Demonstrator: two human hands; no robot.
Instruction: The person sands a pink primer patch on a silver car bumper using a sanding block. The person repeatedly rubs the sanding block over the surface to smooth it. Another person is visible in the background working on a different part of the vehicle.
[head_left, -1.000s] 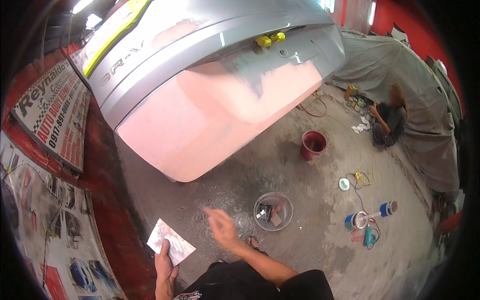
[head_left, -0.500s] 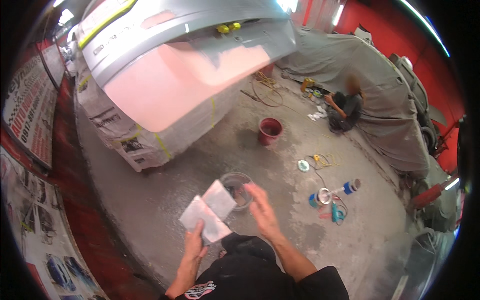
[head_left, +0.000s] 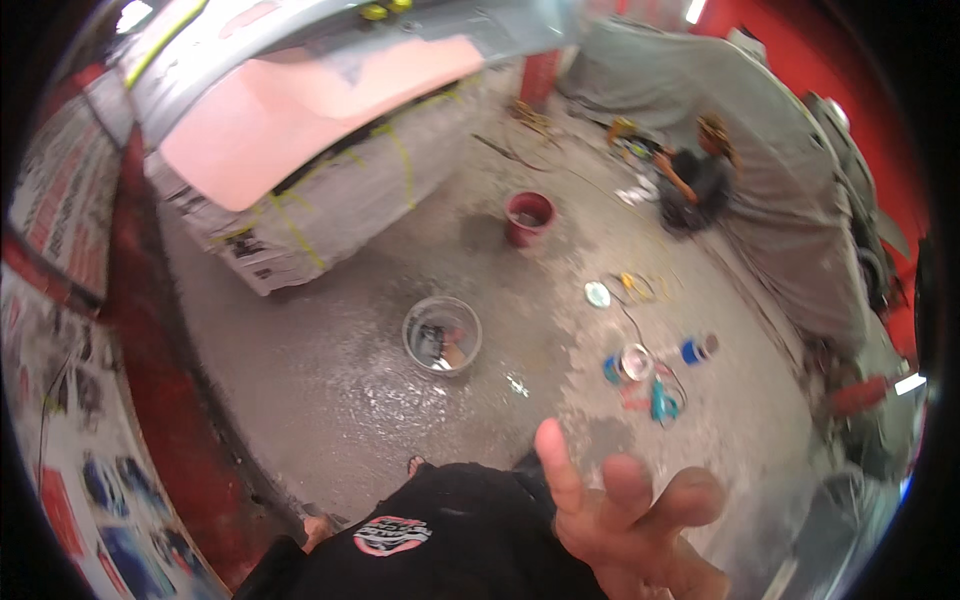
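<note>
My right hand (head_left: 635,520) is raised at the lower right, large and close in view. Its fingers are spread apart and nothing lies between them. Low by my left side, only a small part of my left hand (head_left: 318,532) shows past the black sleeve. Its fingers and anything in them are hidden. In front of me a clear round tub (head_left: 408,345) stands on the wet floor, with dark and brownish pieces in the water inside. Beyond the tub is a car's rear end, its bumper (head_left: 235,130) covered with pinkish filler above taped masking paper (head_left: 370,200).
A dark red bucket (head_left: 527,235) stands past the tub. To the right are an open paint can (head_left: 612,368), a blue can (head_left: 694,350), a teal power tool (head_left: 663,402) and cords. Another person (head_left: 695,190) sits by a grey-covered car (head_left: 790,210). Printed boards (head_left: 60,190) line the left side.
My right hand has risen toward the view with its fingers spread. My left hand has dropped to my side, and the two pale sheets it held are out of sight. The view has shifted.
</note>
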